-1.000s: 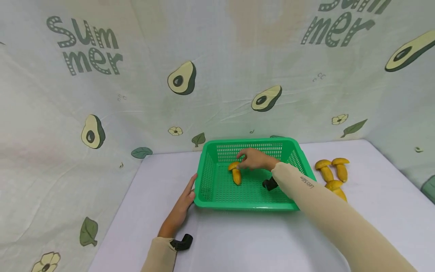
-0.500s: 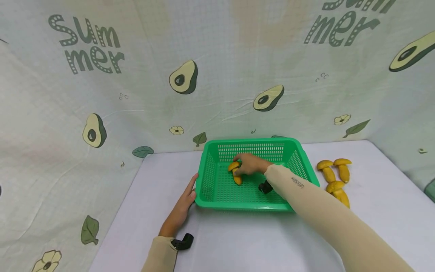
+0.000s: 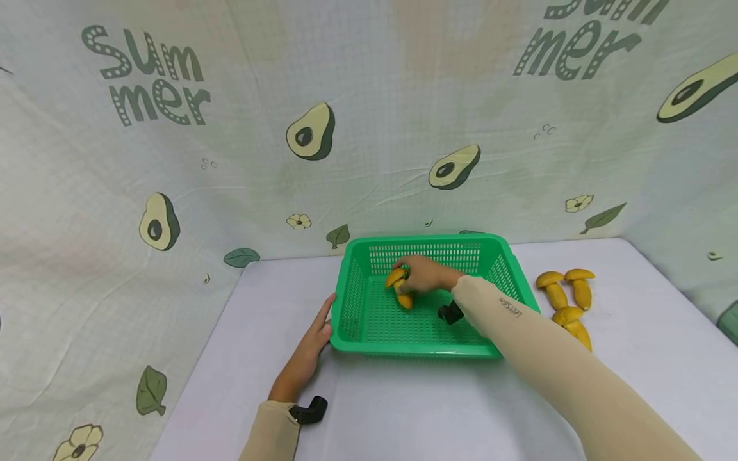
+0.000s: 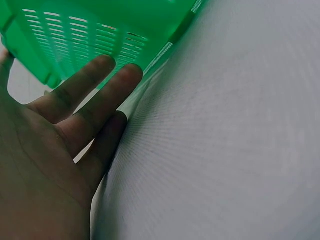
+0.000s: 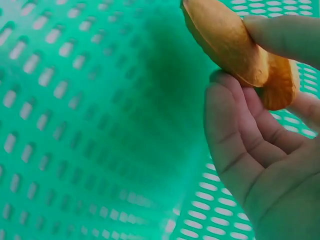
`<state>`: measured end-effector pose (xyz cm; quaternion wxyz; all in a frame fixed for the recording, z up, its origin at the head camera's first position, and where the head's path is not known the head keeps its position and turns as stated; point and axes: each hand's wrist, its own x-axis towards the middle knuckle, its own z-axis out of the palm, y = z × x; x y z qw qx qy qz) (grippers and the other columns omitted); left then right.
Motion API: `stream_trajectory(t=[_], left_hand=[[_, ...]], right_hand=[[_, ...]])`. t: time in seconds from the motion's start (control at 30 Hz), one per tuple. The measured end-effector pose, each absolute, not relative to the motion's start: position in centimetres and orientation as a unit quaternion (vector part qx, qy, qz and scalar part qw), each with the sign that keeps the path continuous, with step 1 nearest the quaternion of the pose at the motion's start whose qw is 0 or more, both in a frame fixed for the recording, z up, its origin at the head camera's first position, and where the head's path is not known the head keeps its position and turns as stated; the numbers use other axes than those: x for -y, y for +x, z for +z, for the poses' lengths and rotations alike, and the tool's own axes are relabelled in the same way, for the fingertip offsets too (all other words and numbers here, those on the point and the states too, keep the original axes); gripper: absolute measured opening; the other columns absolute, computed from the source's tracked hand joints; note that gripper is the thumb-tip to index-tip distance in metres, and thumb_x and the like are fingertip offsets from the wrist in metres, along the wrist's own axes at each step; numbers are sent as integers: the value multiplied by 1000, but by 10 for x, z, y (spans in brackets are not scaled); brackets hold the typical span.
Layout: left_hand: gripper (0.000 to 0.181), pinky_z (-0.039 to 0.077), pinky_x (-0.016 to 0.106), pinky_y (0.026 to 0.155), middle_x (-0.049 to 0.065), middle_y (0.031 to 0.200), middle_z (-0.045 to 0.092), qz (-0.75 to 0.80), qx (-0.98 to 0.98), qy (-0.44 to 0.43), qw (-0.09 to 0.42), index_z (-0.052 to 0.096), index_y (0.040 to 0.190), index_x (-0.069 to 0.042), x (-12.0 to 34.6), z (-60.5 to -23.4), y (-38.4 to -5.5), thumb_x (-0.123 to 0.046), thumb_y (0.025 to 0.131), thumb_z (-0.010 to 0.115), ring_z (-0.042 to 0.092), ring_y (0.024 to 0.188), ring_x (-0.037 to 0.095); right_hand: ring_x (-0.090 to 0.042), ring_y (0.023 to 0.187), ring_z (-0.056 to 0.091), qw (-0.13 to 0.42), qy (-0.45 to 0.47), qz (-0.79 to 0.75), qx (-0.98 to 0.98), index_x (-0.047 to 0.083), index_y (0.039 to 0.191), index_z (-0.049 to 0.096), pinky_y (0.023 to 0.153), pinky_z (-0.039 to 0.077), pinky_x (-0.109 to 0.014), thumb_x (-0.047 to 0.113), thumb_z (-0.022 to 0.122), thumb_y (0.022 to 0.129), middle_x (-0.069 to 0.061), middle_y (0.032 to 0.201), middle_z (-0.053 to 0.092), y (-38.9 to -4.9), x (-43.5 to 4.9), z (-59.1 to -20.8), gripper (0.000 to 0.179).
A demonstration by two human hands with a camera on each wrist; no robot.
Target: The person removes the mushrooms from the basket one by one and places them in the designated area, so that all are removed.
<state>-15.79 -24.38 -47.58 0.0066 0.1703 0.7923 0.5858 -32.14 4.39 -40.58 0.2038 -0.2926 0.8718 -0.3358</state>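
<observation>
A green perforated plastic basket [image 3: 426,349] stands on the white-covered table. Inside it my right hand [image 3: 425,274] pinches a yellow-brown mushroom [image 3: 405,299] by its stem, between thumb and curled fingers. The right wrist view shows the mushroom [image 5: 225,40] over the basket floor, its cap partly hidden behind the fingers. At the basket's left side lies my left hand [image 3: 308,349], fingers extended along the outer wall. Its straight fingers reach the green wall in the left wrist view, where the left hand [image 4: 65,130] shows palm and spread fingers.
Right of the basket, three more mushrooms lie on the table: one [image 3: 552,289] at the left, one [image 3: 580,288] beside it, and one [image 3: 573,325] in front, partly behind the right sleeve. A printed cloth [image 3: 369,128] hangs behind the table.
My right hand has moved left onto the mushroom in the basket and gripped its stem. The mushroom has shifted slightly upward in the head view. My left hand stays put.
</observation>
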Motion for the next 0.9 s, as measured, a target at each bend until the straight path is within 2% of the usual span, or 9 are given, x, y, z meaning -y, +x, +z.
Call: stream_trajectory(t=[0.07,0.2,0.27,0.4,0.6,0.8,0.9], left_hand=[[54,9,67,114,5,159,35,587,-792,166,8,12,162,-34,244,-476,-157,-27,110,29,26,146,29],[54,7,67,114,1,162,27,587,-792,167,10,13,161,-37,243,-476,-157,-29,111,29,20,148,26],[54,7,68,113,2,161,29,588,-791,168,10,13,161,-38,243,-476,-158,-29,110,29,21,148,27],[54,8,68,113,4,158,37,590,-790,166,10,13,161,-38,245,-478,-159,-30,110,29,26,146,28],[55,8,68,113,6,151,47,593,-787,170,10,12,162,-33,248,-480,-157,-28,110,28,30,144,29],[53,7,69,113,-2,162,27,588,-792,165,6,14,161,-40,245,-478,-159,-30,110,28,24,147,27],[53,9,68,113,1,160,33,587,-793,162,5,14,161,-39,244,-479,-158,-29,110,28,29,145,28]], right_hand=[[-23,92,64,220,-288,-371,-855,-3,146,45,78,55,-40,14,75,90,-15,116,63,-321,-49,-399,66],[-25,94,66,248,-277,-428,-824,0,148,42,82,56,-46,14,73,92,-18,114,64,-316,-66,-382,66],[-25,95,66,250,-269,-442,-818,3,149,41,83,56,-46,15,72,93,-19,114,63,-313,-76,-372,65],[-27,94,65,230,-252,-453,-824,7,149,42,79,55,-41,19,72,94,-19,114,62,-305,-98,-357,64],[-30,94,64,197,-243,-477,-822,6,150,41,80,56,-41,21,72,94,-20,113,60,-296,-122,-347,66],[-31,96,64,171,-227,-498,-819,7,151,39,80,56,-41,22,73,94,-20,116,60,-292,-142,-345,68],[-30,97,65,163,-231,-502,-817,7,151,40,81,56,-41,24,74,94,-19,117,63,-291,-150,-344,68]])
